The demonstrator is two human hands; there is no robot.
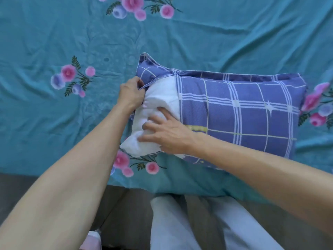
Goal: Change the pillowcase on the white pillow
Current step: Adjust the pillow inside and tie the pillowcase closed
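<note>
your white pillow (158, 98) lies on the bed (54, 42), near its front edge, most of it inside the blue checked pillowcase (234, 109); only the left end bulges out of the open mouth. your left hand (130, 94) has its fingers curled round the edge of the case opening, pinching the fabric at the far corner. your right hand (165, 134) lies spread on the exposed white end, fingers fairly straight and pressing into the stuffing, holding nothing.

whether the pillow is going in or coming out can't be told from this alone; it looks like you're tucking the last end in. if so, keep the left hand's pinch firm and lift the hem so the mouth stays wide, then push the stuffing in with the flat of the right hand, corner first. work the near corner too, which sticks out furthest. avoid bunching the filling in the middle, or the case will sit lumpy.
</note>
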